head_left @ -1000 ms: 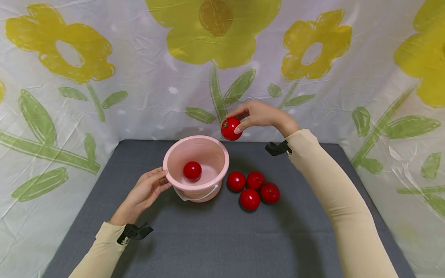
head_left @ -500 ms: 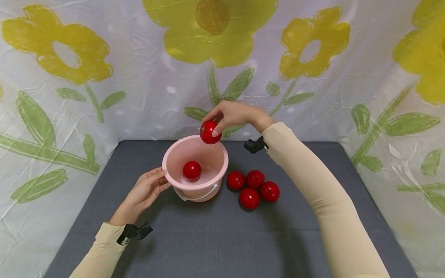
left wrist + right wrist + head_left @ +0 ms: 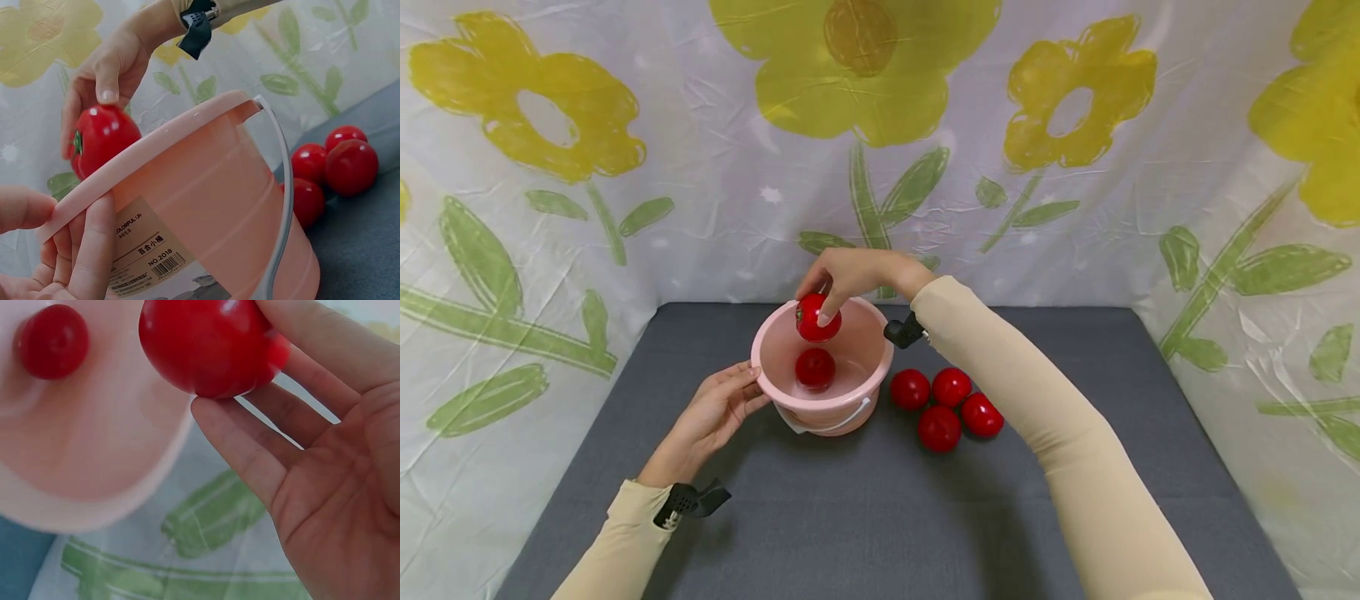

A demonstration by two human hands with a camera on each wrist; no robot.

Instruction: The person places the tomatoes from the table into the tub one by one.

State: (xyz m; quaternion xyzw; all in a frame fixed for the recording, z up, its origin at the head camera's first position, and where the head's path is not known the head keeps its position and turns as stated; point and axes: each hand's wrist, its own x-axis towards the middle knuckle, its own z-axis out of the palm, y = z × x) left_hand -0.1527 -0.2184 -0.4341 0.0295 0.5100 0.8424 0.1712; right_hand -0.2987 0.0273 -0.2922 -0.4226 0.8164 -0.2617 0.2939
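While the left hand (image 3: 718,408) pinches the rim of the pink bucket (image 3: 865,350), the right hand (image 3: 853,271) holds a red tomato (image 3: 812,327) over the bucket's mouth. The right hand's thumb is on one side of the red tomato and its fingers are on the other, which looks like a good grip. The red tomato is just below that hand, with its green stem end turned to the left hand's side. In the left wrist view the rim hides its bottom bit, and I cannot tell if the two touch. Another tomato (image 3: 815,369) sits inside the bucket, lower down under the right hand and to the right of the left hand. Four more tomatoes (image 3: 939,428) lie close together on the dark gray table (image 3: 850,517), outside the bucket, nearer to the person than the right hand and off to its right. This looks like the step of putting one tomato into the bucket. The next move seems to call for the right hand to go down past the rim and let go softly, so the tomatoes do not bump hard, with the left hand holding the bucket steady.
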